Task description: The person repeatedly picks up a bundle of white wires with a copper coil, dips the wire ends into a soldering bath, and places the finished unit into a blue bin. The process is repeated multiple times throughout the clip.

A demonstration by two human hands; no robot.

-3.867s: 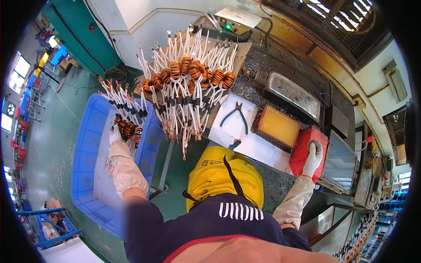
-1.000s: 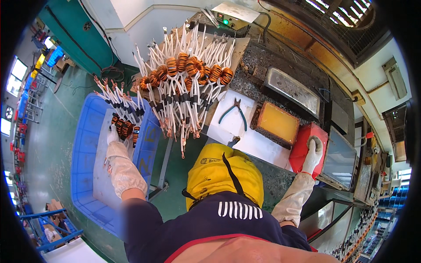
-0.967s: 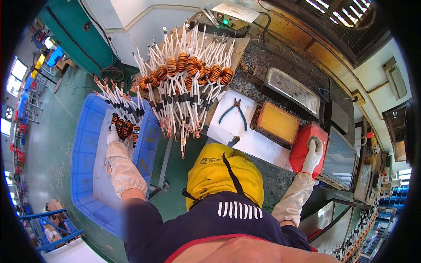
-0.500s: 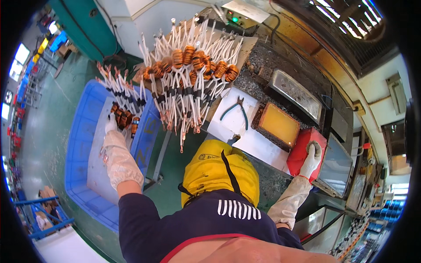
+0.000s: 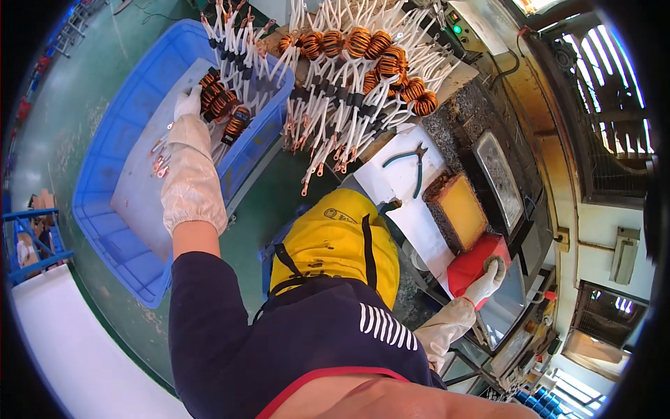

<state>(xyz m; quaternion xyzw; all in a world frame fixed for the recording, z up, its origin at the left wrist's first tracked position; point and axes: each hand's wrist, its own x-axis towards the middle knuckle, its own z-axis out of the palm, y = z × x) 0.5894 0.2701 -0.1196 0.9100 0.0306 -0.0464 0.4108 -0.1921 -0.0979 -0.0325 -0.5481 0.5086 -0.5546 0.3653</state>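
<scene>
My left hand (image 5: 188, 103), in a white glove and pale sleeve cover, reaches into the blue plastic bin (image 5: 91, 199). Its fingers close against the end of a row of copper-wound toroid coils (image 5: 222, 103) with white leads; the fingertips are partly hidden. My right hand (image 5: 488, 276), gloved too, has its fingers curled over the near right edge of a red block-shaped thing (image 5: 464, 269). Beside that lies a tray of yellow material (image 5: 463, 209). More toroid coils (image 5: 357, 43) are piled at the bench's far left, their white leads ending in copper lugs.
Cutting pliers (image 5: 419, 167) with dark green handles lie on white paper (image 5: 401, 183). Behind the yellow tray sits a metal-topped rectangular pot (image 5: 499, 180). A control box with a green light (image 5: 457, 29) stands at the back. The bin's near wall rises beside my left forearm.
The whole view has shifted and turned, so the bin and coils appear higher. My left hand stays at the coils in the bin, and my right hand stays on the red block.
</scene>
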